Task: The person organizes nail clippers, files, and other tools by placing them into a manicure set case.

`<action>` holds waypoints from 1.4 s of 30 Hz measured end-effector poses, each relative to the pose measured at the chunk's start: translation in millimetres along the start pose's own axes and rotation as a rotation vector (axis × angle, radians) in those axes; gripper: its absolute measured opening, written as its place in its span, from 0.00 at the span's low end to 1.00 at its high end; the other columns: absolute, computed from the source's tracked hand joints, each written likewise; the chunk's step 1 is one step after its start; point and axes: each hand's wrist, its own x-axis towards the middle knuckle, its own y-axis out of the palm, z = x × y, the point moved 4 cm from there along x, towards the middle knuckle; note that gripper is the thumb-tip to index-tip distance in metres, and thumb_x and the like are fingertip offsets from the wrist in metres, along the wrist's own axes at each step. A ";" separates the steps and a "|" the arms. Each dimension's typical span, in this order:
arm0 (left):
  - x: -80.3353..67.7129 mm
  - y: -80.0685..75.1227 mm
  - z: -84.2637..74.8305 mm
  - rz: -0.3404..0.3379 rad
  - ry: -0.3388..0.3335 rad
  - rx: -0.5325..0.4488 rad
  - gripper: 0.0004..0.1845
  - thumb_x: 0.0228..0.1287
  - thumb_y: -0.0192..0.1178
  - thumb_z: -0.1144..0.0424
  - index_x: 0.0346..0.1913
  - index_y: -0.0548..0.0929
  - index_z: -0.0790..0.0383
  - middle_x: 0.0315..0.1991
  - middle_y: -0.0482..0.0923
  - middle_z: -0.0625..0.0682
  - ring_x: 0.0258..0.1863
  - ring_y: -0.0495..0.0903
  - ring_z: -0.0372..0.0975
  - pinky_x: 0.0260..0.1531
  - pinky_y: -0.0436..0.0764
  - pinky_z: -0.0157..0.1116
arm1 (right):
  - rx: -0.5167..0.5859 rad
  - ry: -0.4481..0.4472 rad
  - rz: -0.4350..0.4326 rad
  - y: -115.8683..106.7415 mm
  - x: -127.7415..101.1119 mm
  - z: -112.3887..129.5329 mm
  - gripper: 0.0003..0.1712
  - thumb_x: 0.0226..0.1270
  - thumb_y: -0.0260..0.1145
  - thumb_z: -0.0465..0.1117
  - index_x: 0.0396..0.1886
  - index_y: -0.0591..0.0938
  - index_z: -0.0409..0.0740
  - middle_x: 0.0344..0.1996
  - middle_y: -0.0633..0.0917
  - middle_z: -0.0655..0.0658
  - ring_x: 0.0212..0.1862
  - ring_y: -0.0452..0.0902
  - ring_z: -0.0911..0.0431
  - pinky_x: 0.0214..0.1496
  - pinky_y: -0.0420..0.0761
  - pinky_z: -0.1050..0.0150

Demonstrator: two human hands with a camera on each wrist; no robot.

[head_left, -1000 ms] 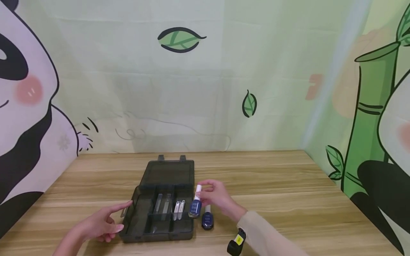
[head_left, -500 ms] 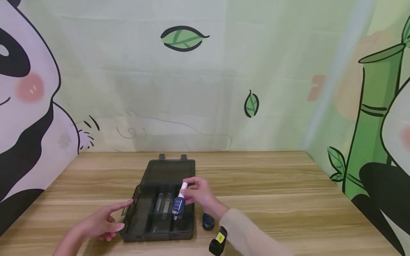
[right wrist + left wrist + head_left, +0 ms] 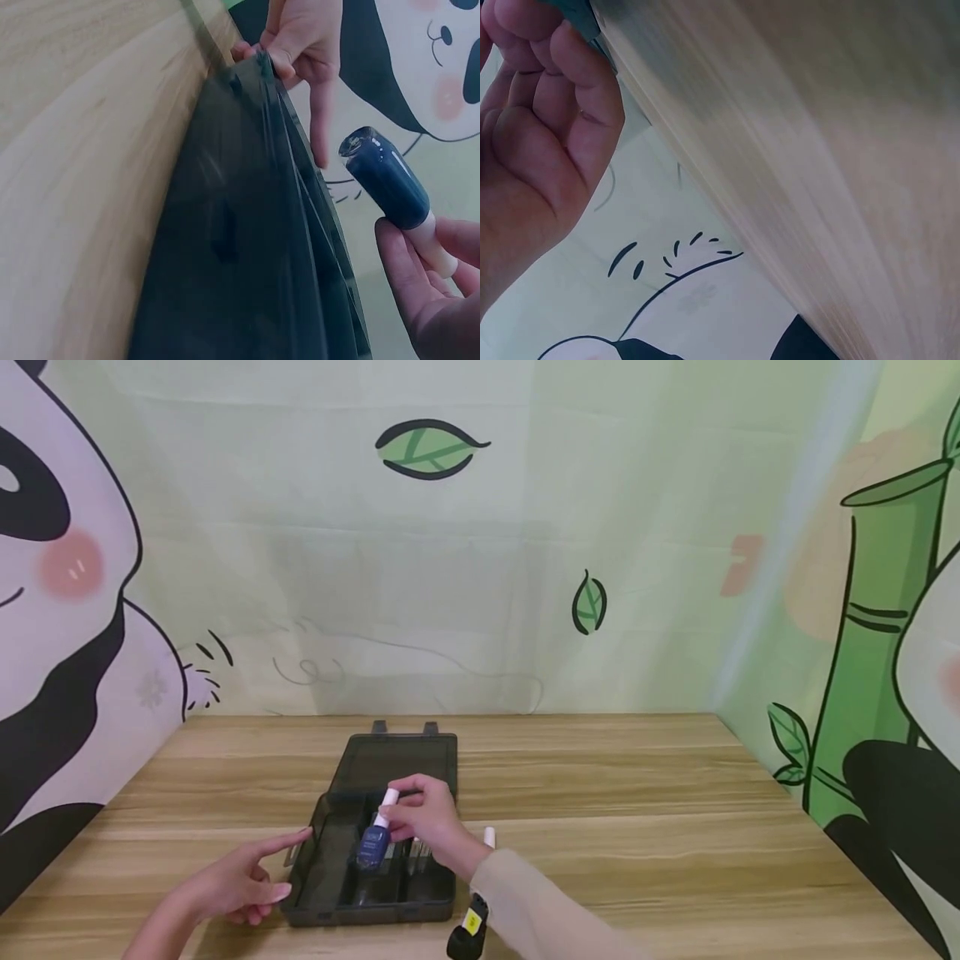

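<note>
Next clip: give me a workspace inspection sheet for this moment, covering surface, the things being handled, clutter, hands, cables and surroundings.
Surface: wooden table, light grain.
Things in hand: dark translucent organiser box, lid open flat behind it, dividers inside with slim metal tools in the middle compartments; blue nail polish bottle with white cap, held tilted above the box.
Clutter: second bottle's white cap shows beside the box, behind the right sleeve.
Hands: right hand pinches the bottle by its cap; left hand lies at the box's left edge, forefinger pointing along it.
Cables: nothing seen; a black and yellow wrist device.
Surroundings: panda, leaf and bamboo backdrop.
</note>
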 end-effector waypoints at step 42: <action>-1.3 -0.9 0.6 -0.020 -0.035 0.018 0.38 0.57 0.59 0.63 0.66 0.51 0.68 0.15 0.68 0.52 0.14 0.69 0.39 0.14 0.68 0.32 | -0.676 -0.355 0.254 41.3 -6.2 -5.8 0.13 0.48 0.71 0.35 0.37 0.83 0.41 0.36 0.82 0.49 0.40 0.72 0.62 0.43 0.68 0.71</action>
